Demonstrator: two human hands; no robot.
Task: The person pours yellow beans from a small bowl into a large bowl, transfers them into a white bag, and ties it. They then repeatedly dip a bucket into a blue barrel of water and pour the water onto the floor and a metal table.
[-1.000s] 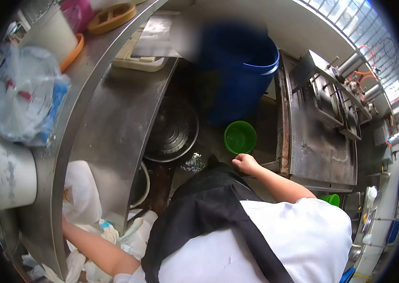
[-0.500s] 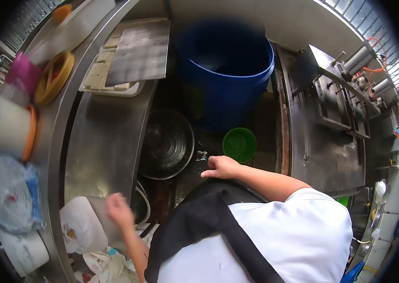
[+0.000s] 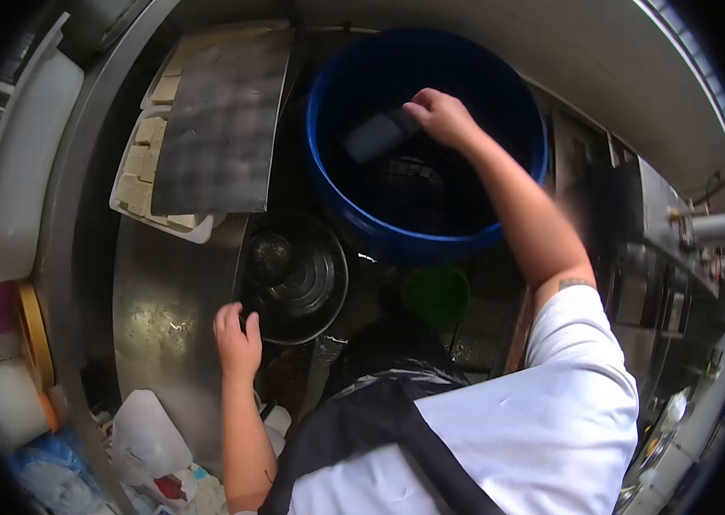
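My right hand [image 3: 441,118] is closed over the inside of the large blue barrel [image 3: 321,176]. From its fingers extends a grey, box-shaped scoop [image 3: 373,137], its outline dim and blurred against the barrel's dark interior. A pale reflection shows on the dark surface below it. My left hand [image 3: 238,339] is held out at the left with its fingers apart, holding nothing. It is close to the steel counter's edge and the wide round metal basin [image 3: 315,313] on the floor.
White trays of tofu blocks [image 3: 135,184] sit on the steel counter [image 3: 165,292], partly covered by a metal sheet [image 3: 221,129]. On the floor a green bucket [image 3: 437,296] stands in front of the barrel. Metal press equipment [image 3: 667,206] is at the right; a white plastic jug [image 3: 150,438] is lower left.
My right hand has moved up from near the green bucket to over the barrel, and now grips the grey scoop. My left hand has shifted slightly up and right. The view has moved closer to the barrel.
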